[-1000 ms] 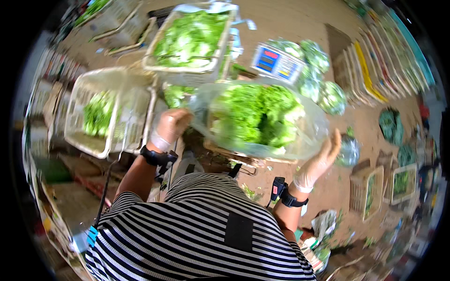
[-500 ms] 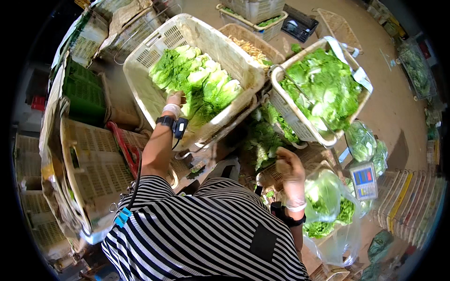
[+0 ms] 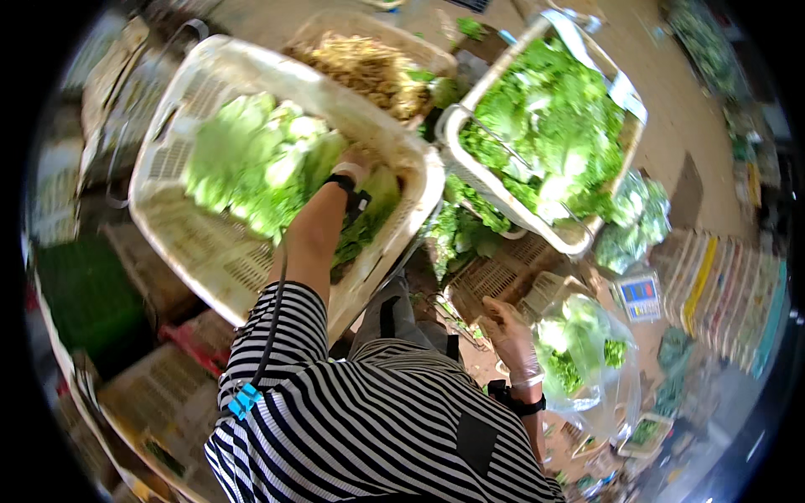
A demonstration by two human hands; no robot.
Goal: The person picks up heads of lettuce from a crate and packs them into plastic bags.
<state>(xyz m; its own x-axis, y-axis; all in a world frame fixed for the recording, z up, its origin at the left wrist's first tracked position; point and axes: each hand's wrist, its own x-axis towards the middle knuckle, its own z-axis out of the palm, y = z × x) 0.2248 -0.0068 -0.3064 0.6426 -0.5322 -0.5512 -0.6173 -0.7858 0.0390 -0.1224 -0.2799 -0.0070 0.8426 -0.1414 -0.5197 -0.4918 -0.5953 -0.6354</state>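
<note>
My left hand [image 3: 359, 162] reaches down into a large whitish plastic crate [image 3: 428, 172], at the right end of a row of green lettuce heads [image 3: 260, 163]. Its fingers are hidden among the leaves and blurred, so a grip does not show. My right hand [image 3: 513, 342], in a thin clear glove, hangs beside my right hip with its fingers loosely stretched and nothing visible in them. Just right of it lies a clear plastic bag [image 3: 597, 381] with lettuce inside.
A second crate [image 3: 453, 138] heaped with leafy lettuce stands at the right. Behind the big crate sits a basket of yellowish-brown trimmings [image 3: 369, 71]. A digital scale [image 3: 639, 298], stacked crates [image 3: 725, 293] and a bagged bundle of greens [image 3: 633, 220] are further right. A green crate [image 3: 109, 293] is left.
My left hand has moved right and deeper into the big crate, from the front of the lettuce row to its right end. My right hand stays low by my side. The view has shifted.
</note>
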